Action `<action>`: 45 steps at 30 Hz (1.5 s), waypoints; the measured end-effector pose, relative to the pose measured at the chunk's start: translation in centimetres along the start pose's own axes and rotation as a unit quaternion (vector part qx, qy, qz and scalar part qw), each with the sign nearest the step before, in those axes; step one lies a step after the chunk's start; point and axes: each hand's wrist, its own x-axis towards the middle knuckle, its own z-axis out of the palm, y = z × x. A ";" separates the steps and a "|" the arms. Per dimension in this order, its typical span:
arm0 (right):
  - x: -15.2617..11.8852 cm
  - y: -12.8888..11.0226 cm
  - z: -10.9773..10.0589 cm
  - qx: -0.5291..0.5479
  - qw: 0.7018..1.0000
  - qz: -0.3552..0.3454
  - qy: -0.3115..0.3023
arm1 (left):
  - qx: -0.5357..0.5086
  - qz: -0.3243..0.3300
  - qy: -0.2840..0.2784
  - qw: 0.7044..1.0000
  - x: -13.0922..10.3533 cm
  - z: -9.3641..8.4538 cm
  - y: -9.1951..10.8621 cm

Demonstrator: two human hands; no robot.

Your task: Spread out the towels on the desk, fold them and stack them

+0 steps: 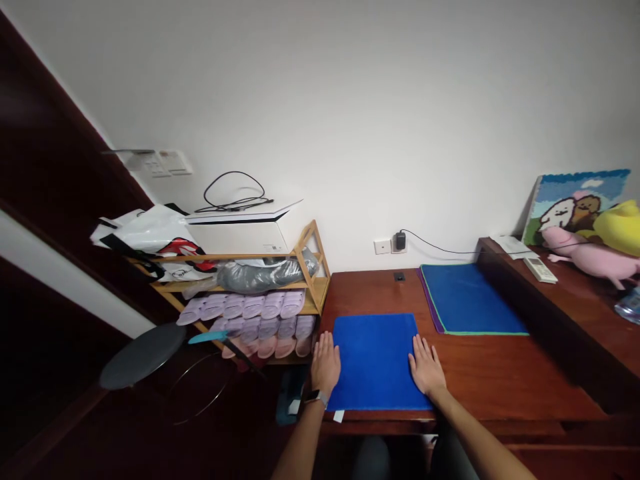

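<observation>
A blue cloth [375, 363] lies spread flat on the brown wooden desk [480, 373], a small white tag showing at its lower left edge. On the cloth's left edge rests my left hand [326, 363], palm down with fingers stretched forward; a watch [317, 397] is on that wrist. My right hand [427, 367] lies flat along the right edge, fingers extended. Neither hand grips anything. Farther back to the right sits a stack of cloths [473, 300], a blue one with green edging over a purple one.
Left of the desk stands a wooden shoe rack [315, 293] with rows of slippers [253, 305] and a white box [240, 233] on top. A round stool [143, 357] is at far left. A raised ledge on the right holds a pink plush toy [595, 257] and a remote control [540, 270].
</observation>
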 end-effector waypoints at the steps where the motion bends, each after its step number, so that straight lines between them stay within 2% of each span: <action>1: 0.0 0.0 0.0 0.001 1.000 -0.002 0.003 | -0.015 0.030 -0.004 0.999 -0.1 0.0 2.0; 5: -0.2 0.1 -0.1 0.000 1.000 -0.003 0.003 | -0.100 0.193 -0.079 0.973 -0.7 1.0 12.8; 7: -0.2 0.2 -0.1 -0.002 1.000 -0.004 -0.001 | -0.123 0.214 -0.115 0.962 -1.1 1.6 16.1; 8: -0.2 0.2 0.0 -0.002 1.000 -0.005 -0.001 | -0.127 0.212 -0.129 0.960 -1.3 1.7 16.6; 9: -0.2 0.3 0.1 -0.002 1.000 -0.005 0.001 | -0.125 0.203 -0.139 0.961 -1.5 1.7 16.2; 11: -0.2 0.4 0.4 0.002 1.000 -0.009 0.011 | -0.106 0.168 -0.152 0.968 -2.0 1.4 12.9; 15: -0.2 0.6 0.7 0.011 1.000 -0.014 0.021 | -0.043 0.070 -0.139 0.987 -3.5 -0.2 2.3; 18: 0.0 0.5 0.3 0.007 1.000 -0.010 0.013 | -0.012 0.066 -0.112 0.991 -4.7 -1.0 -3.7; 21: 0.0 0.2 -0.5 0.007 1.000 -0.001 -0.008 | -0.002 0.094 -0.087 0.992 -5.6 -1.4 -6.2; 24: -1.1 0.0 -0.9 0.022 1.000 -0.001 -0.004 | -0.009 0.092 -0.043 0.995 -6.6 -1.9 -5.9; 26: -2.5 0.0 -0.6 0.031 0.999 -0.020 0.027 | -0.025 0.084 -0.019 0.996 -7.5 -2.4 -4.1; 28: -4.1 0.1 0.1 0.035 0.997 -0.038 0.049 | -0.048 0.104 -0.020 0.993 -8.4 -3.0 -0.7; 30: -5.5 0.2 0.7 0.034 0.998 -0.039 0.040 | -0.074 0.162 -0.042 0.983 -8.9 -3.5 4.2; 33: -6.6 0.2 0.7 0.021 0.999 -0.033 0.006 | -0.112 0.263 -0.079 0.955 -8.5 -3.7 12.6; 35: -6.7 0.1 0.4 0.008 0.999 -0.043 -0.005 | -0.130 0.282 -0.103 0.945 -7.7 -3.2 17.1; 37: -6.6 0.0 -0.1 0.002 0.999 -0.051 -0.007 | -0.140 0.267 -0.132 0.944 -6.9 -2.2 19.4; 38: -6.6 0.0 -0.2 0.004 0.999 -0.051 -0.006 | -0.139 0.256 -0.146 0.945 -6.5 -1.6 19.6; 39: -6.6 -0.1 -0.4 0.010 0.999 -0.048 -0.005 | -0.134 0.246 -0.157 0.947 -6.1 -1.2 18.9; 41: -6.5 -0.2 -0.6 0.026 0.999 -0.037 -0.004 | -0.111 0.221 -0.168 0.954 -5.8 -0.5 15.7; 45: -6.3 -0.7 -1.2 0.050 0.998 -0.025 -0.001 | -0.036 0.112 -0.143 0.983 -6.6 -0.8 5.0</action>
